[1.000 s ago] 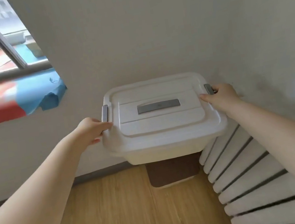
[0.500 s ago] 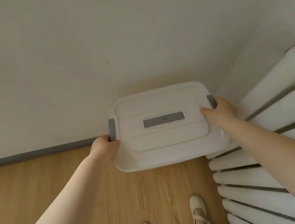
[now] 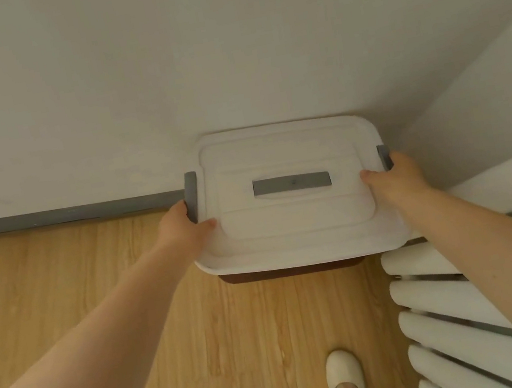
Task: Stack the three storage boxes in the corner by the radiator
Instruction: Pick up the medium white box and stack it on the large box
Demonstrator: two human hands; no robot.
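Both arms were bare from wrist to frame edge, with no sleeves, and the left hand (image 3: 185,227) and right hand (image 3: 393,177) wore no rings or gloves. Below the hands, the feet wore cream round-toed flats (image 3: 344,380); the right shoe had a strap across the instep.

Cream shoes (image 3: 344,383) stand on wood floor (image 3: 57,280) below grey skirting (image 3: 63,214).

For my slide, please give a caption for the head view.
Both hands, left hand and right hand, hold a white storage box beside the radiator.
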